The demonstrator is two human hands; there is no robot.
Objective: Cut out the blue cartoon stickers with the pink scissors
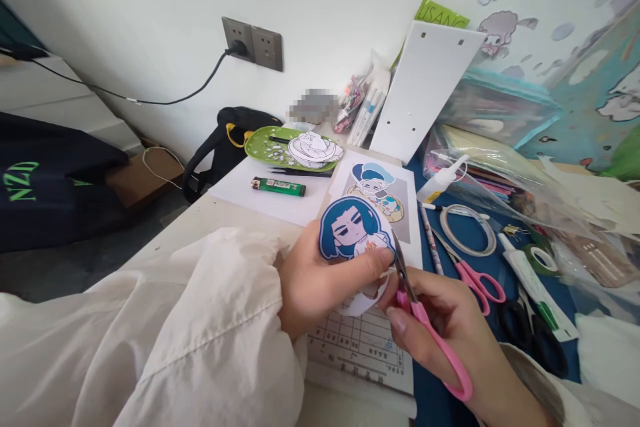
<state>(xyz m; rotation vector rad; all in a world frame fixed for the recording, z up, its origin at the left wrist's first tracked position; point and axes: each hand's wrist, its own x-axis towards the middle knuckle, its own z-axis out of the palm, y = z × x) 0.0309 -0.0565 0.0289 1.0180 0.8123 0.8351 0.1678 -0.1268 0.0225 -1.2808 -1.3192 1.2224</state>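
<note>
Between the thumb and fingers of my left hand (325,280) is a paper cutout (350,227) of a cartoon figure with blue hair and a white top. Pink-handled scissors (440,347) sit in my right hand (445,320), their blades along the cutout's right edge. A curled white strip of paper (365,300) hangs below the cutout. Beneath both hands lies a printed form sheet (350,347) with table lines. Just behind the cutout is a printed picture sheet (410,200) showing another cartoon figure.
A green lighter (279,187) lies before a green tray (260,147) holding paper cutouts. To the right are a second pair of pink scissors (480,283), black scissors (535,330), a tape roll (469,230), a glue bottle (443,180) and a white tube (540,287). A white panel (425,87) leans behind.
</note>
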